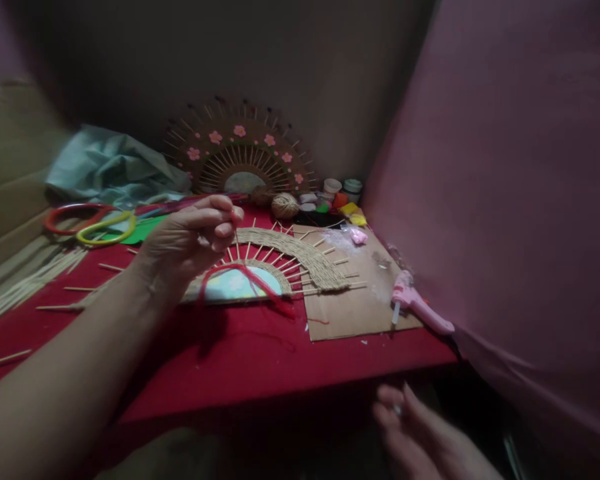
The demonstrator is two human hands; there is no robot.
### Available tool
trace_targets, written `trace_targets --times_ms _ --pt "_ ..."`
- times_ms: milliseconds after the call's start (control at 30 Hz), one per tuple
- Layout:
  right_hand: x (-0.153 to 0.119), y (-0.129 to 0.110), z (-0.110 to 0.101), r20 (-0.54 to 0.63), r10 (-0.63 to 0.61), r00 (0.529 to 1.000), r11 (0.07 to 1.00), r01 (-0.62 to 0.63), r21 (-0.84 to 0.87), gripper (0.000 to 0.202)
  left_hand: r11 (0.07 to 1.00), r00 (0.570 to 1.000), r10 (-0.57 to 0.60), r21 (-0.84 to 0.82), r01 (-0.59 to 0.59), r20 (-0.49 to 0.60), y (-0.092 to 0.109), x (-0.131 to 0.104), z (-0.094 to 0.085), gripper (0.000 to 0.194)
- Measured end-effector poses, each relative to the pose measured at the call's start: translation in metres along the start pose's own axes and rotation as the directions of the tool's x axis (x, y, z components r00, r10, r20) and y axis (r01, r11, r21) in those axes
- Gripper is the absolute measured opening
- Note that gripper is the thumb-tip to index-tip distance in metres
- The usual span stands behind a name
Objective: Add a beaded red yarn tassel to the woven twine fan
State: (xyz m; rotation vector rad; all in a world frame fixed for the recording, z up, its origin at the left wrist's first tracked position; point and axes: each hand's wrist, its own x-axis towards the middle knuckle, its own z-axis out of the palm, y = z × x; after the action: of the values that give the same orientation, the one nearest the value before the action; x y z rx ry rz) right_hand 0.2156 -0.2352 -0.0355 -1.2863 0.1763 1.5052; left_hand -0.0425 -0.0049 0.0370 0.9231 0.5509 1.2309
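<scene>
My left hand point(195, 230) is raised over the red table, its thumb and fingertips pinched on red yarn point(253, 275). The strands hang in a loose loop in front of a half-round fan point(300, 250) that lies flat. The fan has thin sticks, a woven twine band and a pale blue half-disc point(240, 285) at its base. My right hand point(420, 433) is low at the right, off the table's front edge and slightly blurred. Its thumb stands apart from the fingers, and a small shiny spot shows between them; I cannot tell what it is.
Cardboard point(360, 313) lies under the fan's right end, with a pink glue gun point(420, 303) on its edge. Behind are a twine ball point(285, 206), small jars point(353, 188) and a finished flowered fan point(243, 150). Scissors point(107, 228) and loose sticks point(30, 283) lie left.
</scene>
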Motion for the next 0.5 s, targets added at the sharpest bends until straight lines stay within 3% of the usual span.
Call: trace_targets --times_ms 33,100,167,300,500 --pt "0.003 -0.003 0.016 0.148 0.052 0.988 0.998 -0.054 0.011 0.022 1.000 1.000 0.007 0.003 -0.007 -0.005 -0.001 0.000 0.000 0.024" --pt "0.007 -0.008 0.047 0.397 0.053 0.916 0.997 -0.069 0.027 0.031 1.000 1.000 0.014 0.008 -0.014 -0.015 -0.003 0.002 -0.002 0.023" --pt "0.011 -0.012 0.070 0.528 0.018 0.849 0.997 -0.054 0.053 0.036 1.000 1.000 0.007 0.013 -0.006 -0.021 -0.004 0.004 -0.004 0.022" --pt "0.018 -0.012 0.085 0.621 -0.024 0.784 0.997 -0.027 0.074 0.043 1.000 0.999 -0.003 0.028 0.005 -0.045 -0.005 0.008 -0.007 0.023" --pt "0.029 -0.011 0.082 0.655 -0.048 0.754 0.997 -0.007 0.081 0.043 1.000 1.000 0.000 0.026 0.001 -0.024 -0.002 0.007 -0.005 0.024"
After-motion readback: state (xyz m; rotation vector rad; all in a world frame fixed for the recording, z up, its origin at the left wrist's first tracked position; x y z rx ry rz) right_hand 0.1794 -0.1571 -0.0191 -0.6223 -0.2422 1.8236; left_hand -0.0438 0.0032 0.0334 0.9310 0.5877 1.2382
